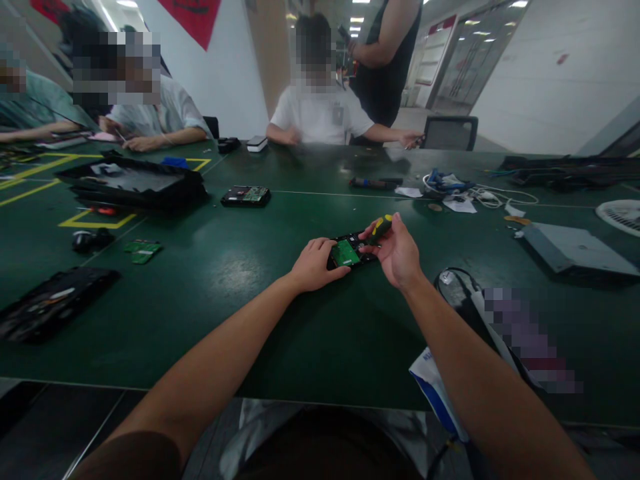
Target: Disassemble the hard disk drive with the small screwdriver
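Note:
A black hard drive with a green circuit board (346, 253) on its upper face lies on the green table in front of me. My left hand (319, 267) is closed around the drive's left end, with the thumb along its near edge. In my right hand (397, 257) is a screwdriver (381, 229) with a dark green and yellow handle. It is held tilted over the drive's right end. My fingers hide its tip, so I cannot tell whether it touches a screw.
Another drive (246, 195) lies farther back, left of centre. Black trays (135, 183), loose green circuit boards (143, 250) and a dark device (55, 303) are at the left. A grey metal box (583, 250) and tangled cables (483, 193) sit right. People sit across the table.

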`<act>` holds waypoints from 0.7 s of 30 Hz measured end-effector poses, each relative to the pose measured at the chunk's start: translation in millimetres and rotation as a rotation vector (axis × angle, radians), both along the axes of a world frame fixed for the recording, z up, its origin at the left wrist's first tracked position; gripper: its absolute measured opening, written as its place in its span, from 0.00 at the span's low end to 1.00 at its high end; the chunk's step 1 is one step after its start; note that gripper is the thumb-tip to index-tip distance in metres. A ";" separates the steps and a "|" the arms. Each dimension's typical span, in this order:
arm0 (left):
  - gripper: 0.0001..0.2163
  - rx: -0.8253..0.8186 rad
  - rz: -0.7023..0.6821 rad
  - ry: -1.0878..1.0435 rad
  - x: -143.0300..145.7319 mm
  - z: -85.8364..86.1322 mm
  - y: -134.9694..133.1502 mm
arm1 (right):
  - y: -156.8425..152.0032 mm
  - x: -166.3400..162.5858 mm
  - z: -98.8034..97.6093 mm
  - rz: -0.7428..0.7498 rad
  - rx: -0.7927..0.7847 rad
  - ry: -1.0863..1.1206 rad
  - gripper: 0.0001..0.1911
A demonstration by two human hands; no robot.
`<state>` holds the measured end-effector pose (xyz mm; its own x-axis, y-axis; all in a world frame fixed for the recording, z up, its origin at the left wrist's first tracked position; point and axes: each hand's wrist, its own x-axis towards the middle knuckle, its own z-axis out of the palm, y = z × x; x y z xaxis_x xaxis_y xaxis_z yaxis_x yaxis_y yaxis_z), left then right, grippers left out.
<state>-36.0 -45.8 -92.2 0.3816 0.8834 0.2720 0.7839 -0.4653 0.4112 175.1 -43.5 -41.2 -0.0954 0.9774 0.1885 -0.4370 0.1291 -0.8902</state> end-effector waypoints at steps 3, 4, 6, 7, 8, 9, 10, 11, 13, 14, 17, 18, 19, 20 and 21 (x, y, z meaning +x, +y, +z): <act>0.35 0.002 0.000 0.001 0.1 1.0 -0.1 | 0.0 -0.6 -1.2 -0.022 0.010 -0.001 0.25; 0.35 0.003 -0.001 0.001 0.2 1.2 0.0 | -0.2 -0.7 -1.4 -0.027 0.019 -0.009 0.24; 0.36 0.001 -0.004 0.002 0.2 1.5 0.1 | -0.8 -0.9 -1.5 -0.035 0.031 -0.032 0.22; 0.36 -0.002 -0.006 0.002 0.2 1.6 0.1 | -1.1 -0.9 -1.3 -0.037 0.033 -0.041 0.21; 0.36 -0.005 -0.007 0.001 0.3 1.8 0.1 | -1.3 -0.8 -1.2 -0.038 0.033 -0.045 0.21; 0.36 -0.008 -0.008 0.000 0.3 1.9 0.0 | -1.4 -0.6 -1.1 -0.038 0.033 -0.045 0.20; 0.36 -0.010 -0.008 -0.001 0.2 2.0 -0.1 | -1.4 -0.3 -1.0 -0.037 0.031 -0.042 0.20; 0.35 -0.010 -0.007 -0.002 0.2 2.1 -0.3 | -1.2 0.0 -1.0 -0.034 0.029 -0.041 0.20; 0.36 -0.015 -0.005 -0.001 0.0 2.2 -0.6 | -0.8 0.8 -1.1 -0.020 0.020 -0.043 0.19; 0.36 -0.017 -0.003 -0.001 -0.1 2.2 -0.7 | -0.5 1.2 -1.3 -0.010 0.014 -0.044 0.20; 0.36 -0.011 -0.004 -0.004 -0.3 1.7 -0.7 | 0.1 1.9 -1.9 0.009 -0.002 -0.040 0.22; 0.36 -0.005 -0.006 -0.005 -0.3 1.4 -0.5 | 0.3 1.9 -2.0 0.014 -0.004 -0.037 0.23; 0.35 0.000 -0.008 -0.005 -0.3 1.0 -0.3 | 0.4 1.9 -2.2 0.017 -0.004 -0.033 0.24; 0.35 0.003 -0.010 -0.003 -0.2 0.5 -0.1 | 0.4 1.9 -2.4 0.019 0.000 -0.031 0.24; 0.35 0.006 -0.009 -0.001 -0.1 0.1 0.1 | 0.5 2.0 -2.6 0.019 0.006 -0.031 0.24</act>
<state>-36.0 -45.7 -92.2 0.3893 0.8782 0.2778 0.7790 -0.4749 0.4095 177.1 -43.1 -43.8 -0.1195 0.9742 0.1913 -0.4118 0.1267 -0.9024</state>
